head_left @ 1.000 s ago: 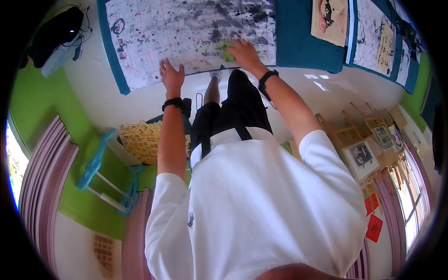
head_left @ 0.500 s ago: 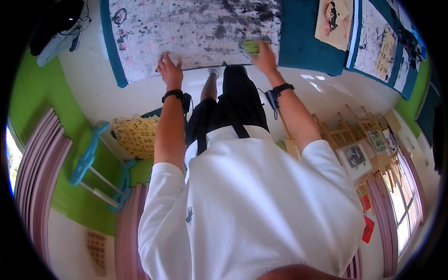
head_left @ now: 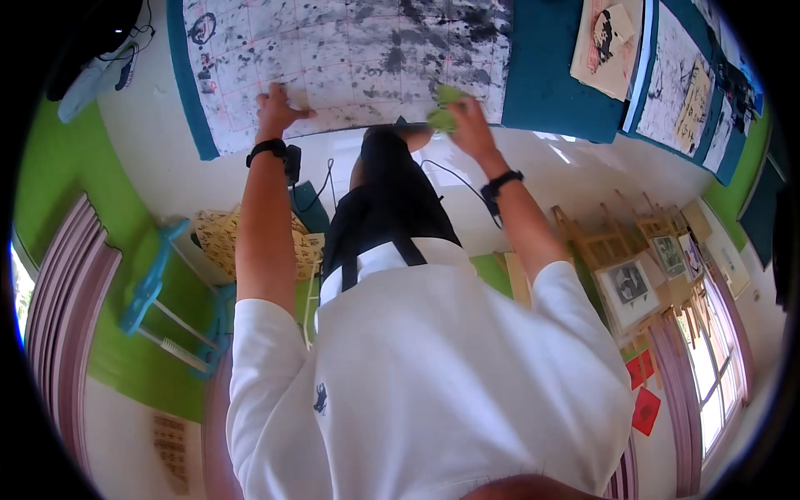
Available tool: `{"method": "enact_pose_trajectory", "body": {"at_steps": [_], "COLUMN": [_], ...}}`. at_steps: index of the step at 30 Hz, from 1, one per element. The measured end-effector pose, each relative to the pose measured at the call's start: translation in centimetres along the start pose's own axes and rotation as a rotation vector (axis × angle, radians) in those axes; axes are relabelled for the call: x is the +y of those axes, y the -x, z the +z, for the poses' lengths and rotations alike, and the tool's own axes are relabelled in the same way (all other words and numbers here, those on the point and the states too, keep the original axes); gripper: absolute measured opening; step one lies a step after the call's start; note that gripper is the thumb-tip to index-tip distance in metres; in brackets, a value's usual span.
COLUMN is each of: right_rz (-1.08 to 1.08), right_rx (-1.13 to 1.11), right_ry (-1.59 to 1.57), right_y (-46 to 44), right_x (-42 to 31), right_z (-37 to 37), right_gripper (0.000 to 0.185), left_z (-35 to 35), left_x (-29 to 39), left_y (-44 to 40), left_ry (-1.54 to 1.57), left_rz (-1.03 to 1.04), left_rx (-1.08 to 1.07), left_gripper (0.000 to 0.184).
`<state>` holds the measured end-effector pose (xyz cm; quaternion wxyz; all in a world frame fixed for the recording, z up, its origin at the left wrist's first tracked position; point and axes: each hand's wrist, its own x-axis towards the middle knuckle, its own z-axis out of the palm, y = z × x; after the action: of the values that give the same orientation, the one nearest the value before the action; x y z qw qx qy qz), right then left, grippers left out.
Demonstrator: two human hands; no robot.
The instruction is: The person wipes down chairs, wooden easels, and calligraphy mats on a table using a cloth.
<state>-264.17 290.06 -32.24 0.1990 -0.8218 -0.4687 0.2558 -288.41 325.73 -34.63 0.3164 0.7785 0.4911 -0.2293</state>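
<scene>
A white felt mat point(head_left: 333, 62), marked with a red grid and many black ink stains, lies over a dark teal table cover point(head_left: 550, 92). My left hand point(head_left: 281, 112) rests at the mat's near left part, its thumb stretched out to the right and its fingers apart, with nothing held. Near the front edge, right of the middle, my right hand point(head_left: 473, 132) grips a crumpled green cloth point(head_left: 444, 108) that hangs partly at the mat's edge. The fingers around the cloth are partly hidden and a little blurred.
Brown papers with ink point(head_left: 607, 50) lie on the table to the right, beside another ink-stained mat point(head_left: 667, 79). A blue rack point(head_left: 150, 283) stands at the left. Wooden easels point(head_left: 583, 242) and pictures stand at the right. A cable point(head_left: 458, 179) dangles by my right wrist.
My left hand has moved left along the mat. My right hand has lowered slightly with the green cloth, which now spreads differently. My body and legs have shifted left.
</scene>
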Motion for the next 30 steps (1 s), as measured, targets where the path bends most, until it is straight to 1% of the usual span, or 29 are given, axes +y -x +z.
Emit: {"method": "enact_pose_trajectory", "body": {"at_steps": [1, 2, 3, 4, 5, 6, 7, 9, 11, 12, 13, 14, 15, 17, 19, 20, 21, 22, 23, 24, 25, 27, 29, 30], "right_rz": [0.107, 0.204, 0.275, 0.261, 0.334, 0.407, 0.39, 0.218, -0.047, -0.087, -0.119, -0.186, -0.267, -0.454, -0.457, -0.409, -0.468, -0.523, -0.531, -0.543, -0.567, -0.463, -0.195, -0.12], "right_rx": [0.044, 0.056, 0.063, 0.054, 0.068, 0.078, 0.059, 0.2, 0.271, 0.236, 0.164, 0.096, 0.054, -0.109, -0.444, -0.551, -0.494, -0.437, -0.46, -0.441, -0.418, -0.435, -0.517, -0.513], "right_ry": [0.029, 0.018, 0.01, 0.014, 0.012, 0.01, 0.014, -0.06, -0.096, -0.096, -0.159, -0.121, -0.101, -0.106, -0.229, -0.07, -0.02, 0.027, 0.044, 0.169, 0.29, 0.369, 0.447, 0.475], "right_y": [1.4, 2.8, 3.7, 3.8, 3.4, 3.1, 2.6, -0.6, -5.1, -7.4, -9.5, -11.4, -13.1, -15.8, -17.6, -18.0, -18.3, -18.1, -17.8, -17.6, -17.7, -17.0, -15.7, -15.2], "right_x": [1.2, 3.2, 4.6, 5.6, 5.8, 5.7, 5.3, 1.8, -3.2, -7.0, -9.3, -11.9, -14.2, -17.4, -19.9, -21.2, -21.1, -20.7, -19.7, -18.3, -17.1, -13.4, -10.9, -9.3], "right_z": [-1.7, -2.7, -3.8, -4.4, -5.1, -5.3, -5.0, -5.0, -3.6, -3.2, -1.4, 0.1, 1.9, 5.3, 7.7, 8.0, 8.1, 8.0, 7.3, 6.0, 4.7, 3.2, -0.7, -2.3], "right_gripper": [0.052, 0.053, 0.053, 0.053, 0.053, 0.053, 0.053, 0.053, 0.053, 0.054, 0.054, 0.054, 0.051, 0.05, 0.05, 0.05, 0.05, 0.049, 0.049, 0.048, 0.047, 0.047, 0.048, 0.049], "left_z": [-0.1, -0.1, 0.0, 0.1, 0.3, 0.4, 0.6, 0.8, 0.7, 0.7, 0.6, 0.5, 0.8, 1.1, 1.8, 2.3, 2.5, 2.9, 2.7, 2.4, 2.4, 1.7, 1.6, 1.7], "left_x": [-0.3, -0.2, -0.2, -0.5, -1.2, -1.9, -2.6, -3.3, -3.1, -2.9, -2.4, -2.1, -2.1, -2.1, -2.3, -3.3, -3.5, -3.4, -3.2, -3.3, -2.7, -1.6, -1.1, -1.2], "left_y": [-0.1, 0.0, 0.1, 0.1, -0.2, -0.6, -0.7, -1.0, -1.0, -0.6, -0.5, -0.7, -0.8, -0.8, -1.0, -1.3, -1.6, -1.9, -1.7, -1.2, -0.8, 0.1, 0.7, 0.8], "left_ry": [0.032, 0.043, 0.041, 0.037, 0.048, 0.09, 0.133, 0.175, 0.219, 0.221, 0.223, 0.228, 0.227, 0.243, 0.268, 0.298, 0.328, 0.353, 0.332, 0.311, 0.312, 0.369, 0.425, 0.44], "left_rz": [0.069, 0.061, 0.089, 0.112, 0.095, 0.164, 0.233, 0.2, 0.176, 0.142, 0.111, 0.083, 0.063, 0.042, 0.021, 0.079, 0.138, 0.13, 0.152, 0.166, 0.089, 0.035, 0.012, -0.004], "left_rx": [-0.016, -0.012, 0.021, 0.055, 0.06, 0.061, 0.064, 0.052, 0.048, 0.041, 0.038, 0.035, 0.048, 0.086, 0.127, 0.135, 0.144, 0.15, 0.134, 0.121, 0.134, 0.173, 0.222, 0.226], "left_gripper": [0.083, 0.083, 0.078, 0.073, 0.073, 0.068, 0.063, 0.059, 0.056, 0.055, 0.053, 0.052, 0.05, 0.05, 0.051, 0.049, 0.047, 0.047, 0.047, 0.047, 0.046, 0.047, 0.046, 0.046]}}
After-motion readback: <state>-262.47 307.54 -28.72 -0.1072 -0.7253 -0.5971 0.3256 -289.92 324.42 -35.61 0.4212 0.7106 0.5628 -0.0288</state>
